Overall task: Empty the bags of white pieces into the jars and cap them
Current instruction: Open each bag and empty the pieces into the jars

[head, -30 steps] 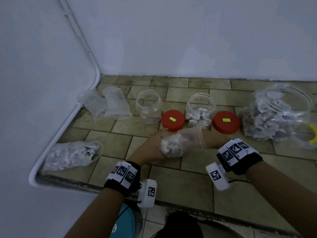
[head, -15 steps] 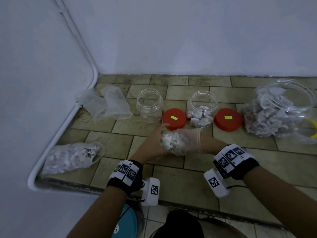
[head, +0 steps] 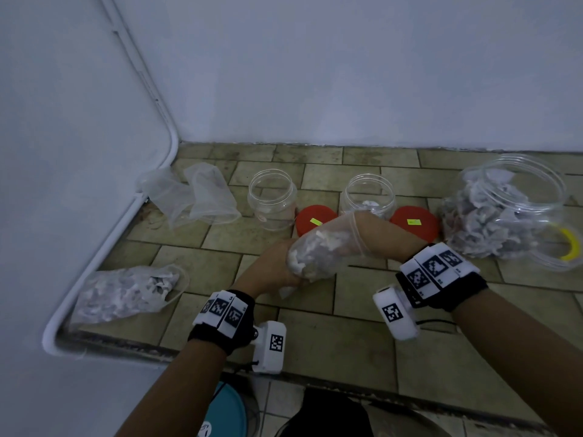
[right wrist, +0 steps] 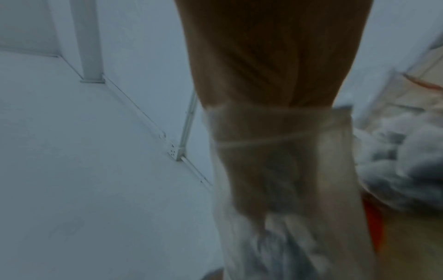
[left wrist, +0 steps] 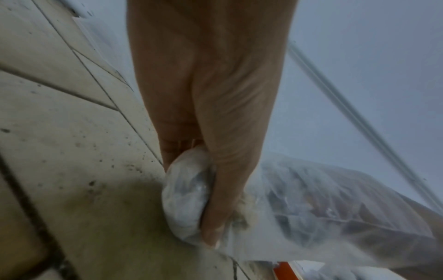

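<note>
The bag of white pieces (head: 318,253) has come up off the tiled floor (head: 362,335) — it now tilts, mouth end toward the upper right of the frame. The right hand (head: 359,234), sheathed inside that mouth, has risen in front of the right jar (head: 369,197). The left hand (head: 271,269) has followed — it grips the lower end.

Crowded back row, bare tiles in front

We see bare tiled floor (head: 362,335) open between our wrists and the near ledge. Behind, two small jars (head: 272,200) (head: 369,194) and two red lids (head: 315,223) (head: 414,223) stand close together in a row, the large jar (head: 517,209) blocks the right, empty bags (head: 192,197) and a filled bag (head: 126,291) line the left wall (head: 63,184).
</note>
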A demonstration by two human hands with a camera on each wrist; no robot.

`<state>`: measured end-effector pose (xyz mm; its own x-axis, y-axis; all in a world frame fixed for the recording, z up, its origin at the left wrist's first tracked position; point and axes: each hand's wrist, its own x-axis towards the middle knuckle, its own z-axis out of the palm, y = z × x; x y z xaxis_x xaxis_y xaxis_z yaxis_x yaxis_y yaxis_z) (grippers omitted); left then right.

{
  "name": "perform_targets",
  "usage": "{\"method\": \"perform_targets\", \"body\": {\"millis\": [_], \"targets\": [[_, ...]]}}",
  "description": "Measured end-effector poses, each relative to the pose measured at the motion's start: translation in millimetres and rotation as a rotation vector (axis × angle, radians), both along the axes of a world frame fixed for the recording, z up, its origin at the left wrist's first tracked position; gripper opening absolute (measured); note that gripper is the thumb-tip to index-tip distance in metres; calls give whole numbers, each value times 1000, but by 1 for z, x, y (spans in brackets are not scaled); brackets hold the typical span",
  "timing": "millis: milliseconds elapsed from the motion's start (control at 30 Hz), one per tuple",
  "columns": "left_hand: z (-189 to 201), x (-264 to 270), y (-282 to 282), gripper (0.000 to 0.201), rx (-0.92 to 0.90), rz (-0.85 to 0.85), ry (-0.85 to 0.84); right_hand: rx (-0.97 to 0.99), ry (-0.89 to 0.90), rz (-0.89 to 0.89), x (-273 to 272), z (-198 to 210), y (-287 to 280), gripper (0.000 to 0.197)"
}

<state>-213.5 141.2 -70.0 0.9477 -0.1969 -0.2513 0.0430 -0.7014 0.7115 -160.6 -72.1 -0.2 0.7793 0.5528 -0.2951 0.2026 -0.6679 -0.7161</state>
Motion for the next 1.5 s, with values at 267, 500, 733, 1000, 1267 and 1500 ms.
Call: {"method": "perform_targets", "body": {"millis": [267, 500, 733, 1000, 1267, 1500], "targets": [[-2, 1, 12, 55, -218, 138, 48, 152, -228, 60, 32, 18, -14, 34], [-5, 3, 20, 45, -387, 223, 124, 377, -40, -150, 48, 34, -38, 26], [-3, 1, 27, 62, -410, 249, 120, 80, -258, -180, 70, 39, -50, 37], [9, 10, 22, 54, -359, 207, 62, -409, -345, 11, 87, 27, -26, 41], [12, 19, 20, 65, -340, 181, 56, -535, -358, 102, 91, 14, -10, 33], [16, 21, 13, 66, -302, 160, 40, -432, -367, 20, 83, 18, -12, 27]]}}
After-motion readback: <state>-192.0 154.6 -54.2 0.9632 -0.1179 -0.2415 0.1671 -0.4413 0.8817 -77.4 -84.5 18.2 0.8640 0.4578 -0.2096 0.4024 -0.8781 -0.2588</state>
